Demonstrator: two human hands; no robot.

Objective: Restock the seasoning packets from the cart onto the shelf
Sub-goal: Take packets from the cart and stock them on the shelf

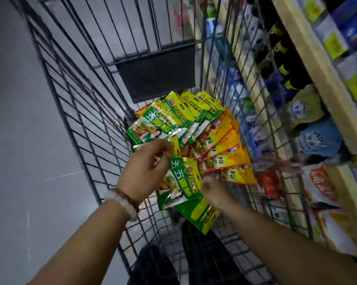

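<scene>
The left hand point(146, 169) hangs loosely curled, holding nothing. The right hand point(212, 194) grips green packets point(179, 182). They look light, bendy, slippery; pinch edges.

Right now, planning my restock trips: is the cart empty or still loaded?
Still loaded: green packets and orange packets lie fanned inside the wire cart.

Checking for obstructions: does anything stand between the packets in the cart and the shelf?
Yes. The cart's wire side runs between the packets and the shelf on the right. Both hands, left and right, are already at the packets.
</scene>
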